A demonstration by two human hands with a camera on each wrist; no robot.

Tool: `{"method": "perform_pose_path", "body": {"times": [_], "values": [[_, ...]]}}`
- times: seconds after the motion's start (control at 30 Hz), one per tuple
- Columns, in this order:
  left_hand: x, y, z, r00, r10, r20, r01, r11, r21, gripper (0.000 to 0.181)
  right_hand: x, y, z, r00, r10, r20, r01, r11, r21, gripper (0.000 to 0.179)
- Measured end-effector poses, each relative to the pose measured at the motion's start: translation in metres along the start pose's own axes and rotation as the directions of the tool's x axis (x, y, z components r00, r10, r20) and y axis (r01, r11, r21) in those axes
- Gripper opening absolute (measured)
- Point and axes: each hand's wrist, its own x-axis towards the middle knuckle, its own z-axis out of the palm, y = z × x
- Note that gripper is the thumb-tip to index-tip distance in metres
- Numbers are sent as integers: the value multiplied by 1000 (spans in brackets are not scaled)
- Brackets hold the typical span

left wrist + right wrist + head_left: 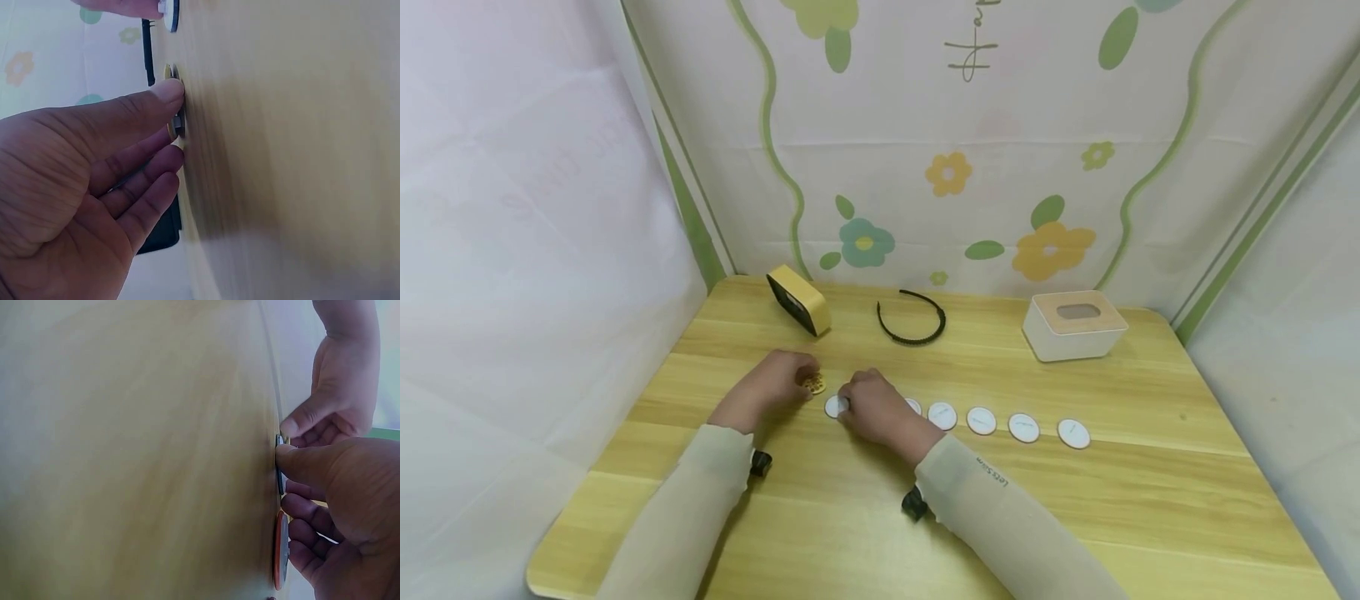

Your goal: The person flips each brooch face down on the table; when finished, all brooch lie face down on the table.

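My left hand (773, 382) pinches a yellow round disc with a dark pattern (816, 383) between thumb and fingers. In the left wrist view the disc (172, 130) stands nearly edge-on, low at the wooden tabletop, with a grey piece behind its yellow face. My right hand (877, 407) holds the edge of a white round disc (832, 407) that lies at the table surface. Beyond its fingers in the right wrist view is a red-rimmed disc (281, 550). Curled fingers hide part of both held discs.
Several white discs with thin markings, one of them a disc (981, 421), form a row to the right on the wooden table (1150, 508). Behind stand a yellow box-shaped object with a dark front (801, 300), a black headband (917, 340) and a tissue box (1073, 337).
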Motion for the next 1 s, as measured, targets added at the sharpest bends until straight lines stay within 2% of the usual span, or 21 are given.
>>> {"method": "perform_pose_path", "body": {"times": [0.17,0.4,0.57,0.87,1.0], "values": [[-15,-5,-4,1000,-26,9,26,999,-22,38,0,-2,-2,1000,6,11,-6,1000,4,22],[-32,-8,-6,1000,-21,14,21,998,-57,36,-1,-2,-4,1000,1,4,-1,1000,5,21],[-35,-13,-6,1000,-23,13,24,997,-79,37,-1,-3,-4,1000,13,4,-13,1000,16,20],[-37,-14,-7,1000,-29,14,30,995,-100,39,5,-16,-6,999,35,-26,-32,994,106,38],[-36,-14,-6,999,-31,16,32,992,-123,39,15,-26,-2,1000,8,-2,-8,999,53,38]]}}
